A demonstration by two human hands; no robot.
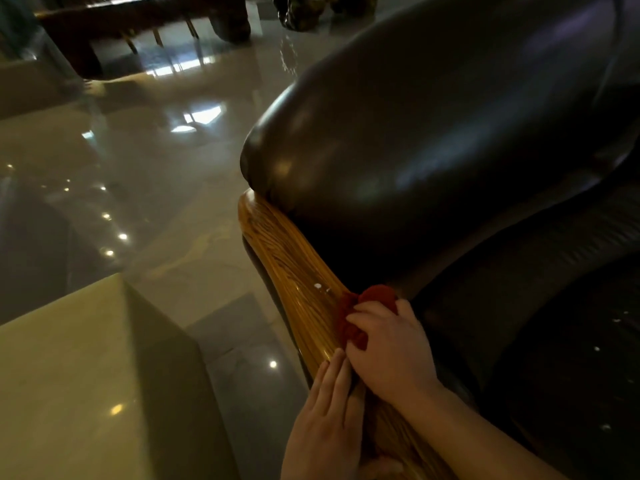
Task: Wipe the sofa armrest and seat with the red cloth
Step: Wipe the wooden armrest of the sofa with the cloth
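Observation:
A dark brown leather sofa fills the right side, with a rounded padded armrest top (433, 133) and a glossy wooden armrest rail (287, 258) running toward me. The dark seat (571, 341) lies at the lower right, with a few white specks on it. My right hand (391, 348) is closed on the bunched red cloth (377, 296) and presses it on the rail where wood meets leather. My left hand (329, 417) rests flat on the rail just behind it, fingers together and extended, holding nothing. A small white spot (318, 286) shows on the wood ahead of the cloth.
A shiny tiled floor (156, 168) spreads to the left. A beige block-shaped table or stand (79, 375) sits at the lower left, close to the armrest. Dark wooden furniture (138, 22) stands at the far top.

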